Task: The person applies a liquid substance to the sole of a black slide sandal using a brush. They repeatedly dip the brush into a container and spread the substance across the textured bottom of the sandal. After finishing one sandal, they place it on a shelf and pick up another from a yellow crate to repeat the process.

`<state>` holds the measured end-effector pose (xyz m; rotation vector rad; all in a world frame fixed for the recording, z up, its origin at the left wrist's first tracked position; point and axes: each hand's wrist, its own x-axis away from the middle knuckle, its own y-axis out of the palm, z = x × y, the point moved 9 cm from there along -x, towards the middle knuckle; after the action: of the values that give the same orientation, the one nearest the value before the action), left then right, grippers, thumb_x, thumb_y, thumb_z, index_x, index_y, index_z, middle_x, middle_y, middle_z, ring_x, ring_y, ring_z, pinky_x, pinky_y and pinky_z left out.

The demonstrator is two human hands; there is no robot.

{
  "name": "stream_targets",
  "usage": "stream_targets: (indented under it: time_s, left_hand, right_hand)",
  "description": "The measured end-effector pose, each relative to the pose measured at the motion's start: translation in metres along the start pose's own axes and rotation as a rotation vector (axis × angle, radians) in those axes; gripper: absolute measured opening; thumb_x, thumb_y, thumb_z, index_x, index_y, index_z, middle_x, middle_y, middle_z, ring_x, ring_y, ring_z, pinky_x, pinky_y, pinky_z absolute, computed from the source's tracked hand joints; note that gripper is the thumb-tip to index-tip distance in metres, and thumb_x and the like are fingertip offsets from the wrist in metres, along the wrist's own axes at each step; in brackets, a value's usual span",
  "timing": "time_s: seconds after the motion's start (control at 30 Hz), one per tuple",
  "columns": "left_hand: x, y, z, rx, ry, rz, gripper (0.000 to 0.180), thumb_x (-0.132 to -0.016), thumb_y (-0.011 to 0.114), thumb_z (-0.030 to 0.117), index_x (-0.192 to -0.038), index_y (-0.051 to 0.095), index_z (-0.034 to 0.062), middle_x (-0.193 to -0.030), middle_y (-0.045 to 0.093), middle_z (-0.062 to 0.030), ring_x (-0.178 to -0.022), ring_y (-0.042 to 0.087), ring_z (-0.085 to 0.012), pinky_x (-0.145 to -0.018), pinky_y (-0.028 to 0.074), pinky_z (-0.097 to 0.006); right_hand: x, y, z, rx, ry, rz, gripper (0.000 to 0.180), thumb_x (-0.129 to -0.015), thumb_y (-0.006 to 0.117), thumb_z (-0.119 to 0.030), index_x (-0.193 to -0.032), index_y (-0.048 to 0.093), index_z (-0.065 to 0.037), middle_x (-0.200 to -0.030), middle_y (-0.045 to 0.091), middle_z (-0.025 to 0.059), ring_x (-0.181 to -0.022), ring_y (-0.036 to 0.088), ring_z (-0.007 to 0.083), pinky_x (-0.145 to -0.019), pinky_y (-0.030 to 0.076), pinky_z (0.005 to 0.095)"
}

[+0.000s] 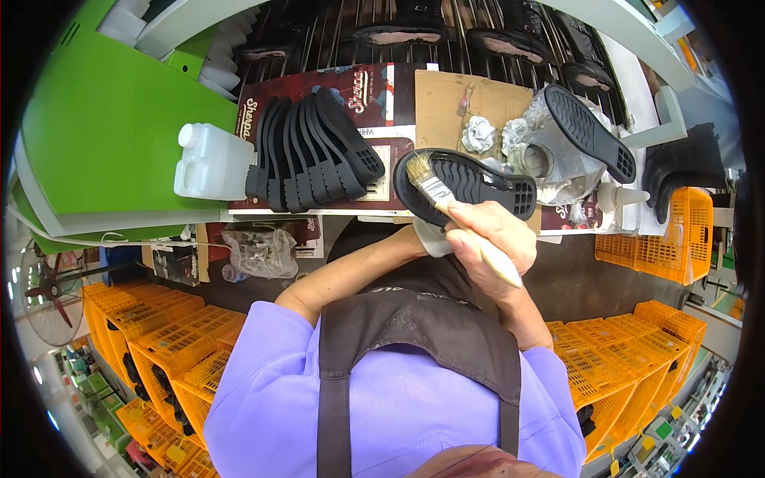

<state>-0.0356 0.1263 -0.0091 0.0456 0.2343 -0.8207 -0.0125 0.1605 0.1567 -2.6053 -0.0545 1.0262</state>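
Right hand (500, 239) grips the brush (435, 191), bristles at the black sole (470, 182), right of the sole row (307, 163); left hand (431, 238) mostly hidden, grip unclear. Sole likely light, flexible: hold by outer rim

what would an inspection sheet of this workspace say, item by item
surface: brown cardboard and a dark red printed carton cover it
job's things: brush with its bristles on a black sole; row of soles to the left
clutter: crumpled paper, white jug, nozzle bottle
right hand: fingers closed around the brush handle
left hand: mostly hidden near the sole, grip unclear
cables: pale cord below the green panel
surroundings: orange crates, black boots, fan
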Motion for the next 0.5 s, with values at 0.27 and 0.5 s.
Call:
stream_targets:
  time_s: [0.27, 0.5]
  left_hand:
    - [-0.007, -0.007, 0.035, -0.306, 0.151, 0.121, 0.018, -0.080, 0.065, 0.026, -0.084, 0.064, 0.0087, -0.078, 0.062, -0.0087, -0.077, 0.061, -0.0242, -0.065, 0.047, -0.037]
    - [0.000, 0.010, 0.035, 0.025, -0.098, -0.283, 0.039, -0.083, 0.069, 0.017, -0.118, 0.058, 0.0068, -0.115, 0.060, -0.0069, -0.107, 0.057, -0.0173, -0.091, 0.048, -0.032]
  right_hand:
    - [-0.007, -0.005, 0.014, -0.058, 0.061, -0.101, 0.025, -0.069, 0.074, -0.001, -0.093, 0.068, 0.005, -0.086, 0.070, 0.0141, -0.068, 0.066, 0.0234, -0.060, 0.053, 0.0293]
    - [-0.013, -0.015, 0.029, -0.069, 0.008, -0.179, 0.017, -0.070, 0.074, 0.000, -0.086, 0.069, 0.003, -0.088, 0.070, 0.0133, -0.066, 0.066, 0.0233, -0.059, 0.052, 0.0299]
